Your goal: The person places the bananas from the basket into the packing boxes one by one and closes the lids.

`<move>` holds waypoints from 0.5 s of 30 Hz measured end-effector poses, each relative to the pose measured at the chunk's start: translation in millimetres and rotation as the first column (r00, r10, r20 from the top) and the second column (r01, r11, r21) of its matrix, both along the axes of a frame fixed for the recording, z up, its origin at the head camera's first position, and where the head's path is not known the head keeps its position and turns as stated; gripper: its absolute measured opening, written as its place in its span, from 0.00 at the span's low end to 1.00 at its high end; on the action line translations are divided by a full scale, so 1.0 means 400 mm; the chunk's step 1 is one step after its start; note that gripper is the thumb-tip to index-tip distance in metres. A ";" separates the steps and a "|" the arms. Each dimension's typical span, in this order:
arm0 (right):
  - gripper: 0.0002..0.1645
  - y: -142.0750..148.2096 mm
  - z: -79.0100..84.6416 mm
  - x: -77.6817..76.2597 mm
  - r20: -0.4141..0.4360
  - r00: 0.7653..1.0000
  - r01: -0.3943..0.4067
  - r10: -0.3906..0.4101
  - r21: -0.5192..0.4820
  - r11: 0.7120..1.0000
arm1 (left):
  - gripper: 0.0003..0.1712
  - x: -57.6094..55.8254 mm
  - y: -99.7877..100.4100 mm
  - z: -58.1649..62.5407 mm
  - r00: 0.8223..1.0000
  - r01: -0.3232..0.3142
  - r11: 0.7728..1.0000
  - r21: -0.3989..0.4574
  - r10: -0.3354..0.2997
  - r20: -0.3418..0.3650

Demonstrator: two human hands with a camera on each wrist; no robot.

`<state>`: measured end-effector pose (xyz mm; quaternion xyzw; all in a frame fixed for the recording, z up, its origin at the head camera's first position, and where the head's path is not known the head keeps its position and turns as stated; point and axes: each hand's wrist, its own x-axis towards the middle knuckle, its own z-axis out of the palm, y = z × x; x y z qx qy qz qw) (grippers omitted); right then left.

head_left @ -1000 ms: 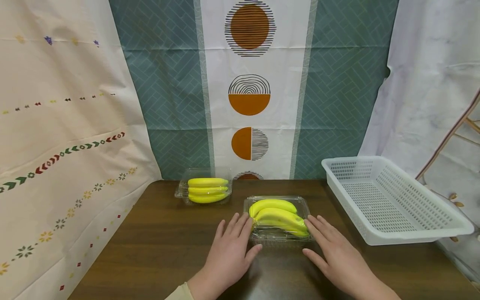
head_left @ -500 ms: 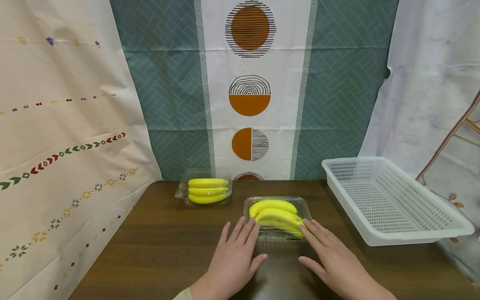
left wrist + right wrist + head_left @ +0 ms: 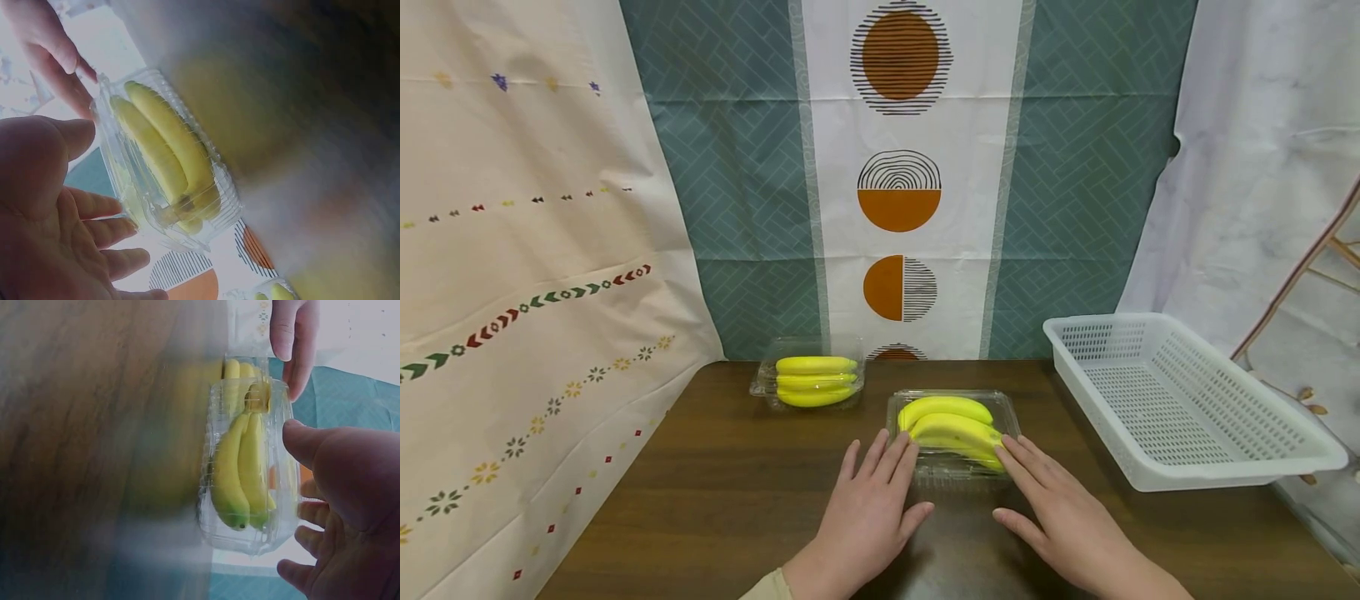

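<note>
A clear plastic clamshell box [image 3: 1009,417] with bananas [image 3: 951,429] inside stands on the table, its lid down over them. My left hand [image 3: 868,512] lies with straight fingers at the near left corner of the lid. On the opposite corner, the fingertips of my right hand [image 3: 1063,517] rest with fingers straight too. Both wrist views show the box [image 3: 162,162] between the two hands, the palms above the lid and nothing gripped. The bananas [image 3: 240,465] show through the box's clear side wall.
Farther back on the left, a second clear box [image 3: 760,387] holds more bananas [image 3: 816,382]. A white perforated plastic basket [image 3: 1150,467] stands at the right. The brown wooden table [image 3: 715,500] runs back to a patterned curtain [image 3: 902,208].
Both hands have shifted slightly inward along the lid's near edge, closer to each other. The front box stays nearly where it was, and the second box and basket have not moved.
</note>
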<state>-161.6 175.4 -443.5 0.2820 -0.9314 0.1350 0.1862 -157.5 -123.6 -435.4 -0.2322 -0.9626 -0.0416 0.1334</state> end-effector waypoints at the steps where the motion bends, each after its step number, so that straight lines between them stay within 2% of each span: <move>1: 0.50 -0.001 0.001 -0.002 0.012 1.000 0.000 0.000 -0.002 1.000 | 0.44 -0.002 0.000 0.000 1.000 -0.003 1.000 -0.002 0.003 0.000; 5: 0.50 -0.005 0.004 -0.009 0.038 0.999 -0.004 0.005 -0.019 1.000 | 0.44 -0.012 0.000 -0.002 1.000 -0.009 1.000 -0.007 0.009 -0.006; 12: 0.49 -0.010 -0.001 -0.030 -0.002 1.000 -0.031 0.031 -0.026 0.999 | 0.44 -0.027 -0.002 -0.003 1.000 -0.022 1.000 0.007 0.023 -0.015; 15: 0.49 -0.015 0.000 -0.040 0.008 1.000 -0.028 0.029 -0.028 0.999 | 0.44 -0.037 -0.004 -0.005 0.999 -0.028 1.000 0.015 0.028 -0.019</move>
